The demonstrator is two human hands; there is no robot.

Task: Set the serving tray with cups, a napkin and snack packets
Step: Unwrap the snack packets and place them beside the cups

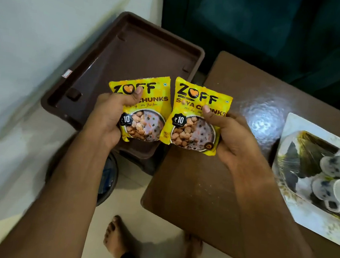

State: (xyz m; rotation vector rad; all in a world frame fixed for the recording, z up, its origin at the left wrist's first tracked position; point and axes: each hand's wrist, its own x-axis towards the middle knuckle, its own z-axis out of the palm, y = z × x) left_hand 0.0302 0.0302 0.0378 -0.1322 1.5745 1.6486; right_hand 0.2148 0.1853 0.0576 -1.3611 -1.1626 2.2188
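Note:
I hold two yellow soya chunks snack packets side by side in front of me. My left hand [105, 120] grips the left packet [146, 109] with its thumb on the front. The right packet [195, 114] is gripped the same way by my right hand [229, 139]. At the right, a white patterned serving tray [311, 217] lies on the brown table [201, 184]. Two white cups with dark flower prints, the upper cup [337, 163] and the lower cup [334, 192], lie on their sides on the tray. No napkin shows.
A dark brown plastic stool [131, 47] stands upside down left of the table, against a pale wall. A dark round bin [107, 177] sits below it on the tiled floor. A dark green curtain or sofa [280, 31] fills the back. My bare feet [115, 238] stand at the table's near edge.

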